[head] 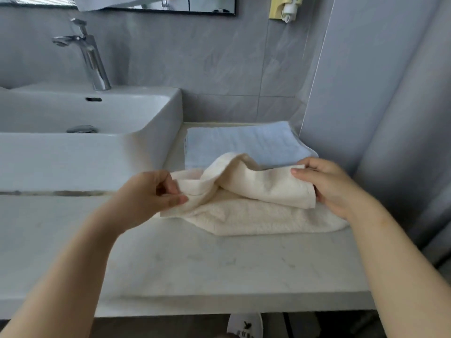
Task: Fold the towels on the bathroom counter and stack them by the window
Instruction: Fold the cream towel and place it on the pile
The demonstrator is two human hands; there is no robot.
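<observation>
A cream towel (253, 206) lies half folded on the white marble counter (207, 264), its upper layer raised in a loose hump. My left hand (151, 191) pinches the towel's left edge between thumb and fingers. My right hand (327, 184) grips the folded right end, fingers curled over the top. Behind it, a pale blue towel (246, 142) lies folded flat on the counter, against the back wall and right corner.
A white rectangular basin (80, 147) with a chrome tap (90, 57) fills the left side. Grey tiled walls close the back and right. A mirror edge (170, 8) and a yellow wall holder (283, 8) hang above. A white shoe (244, 325) shows below the counter's front edge.
</observation>
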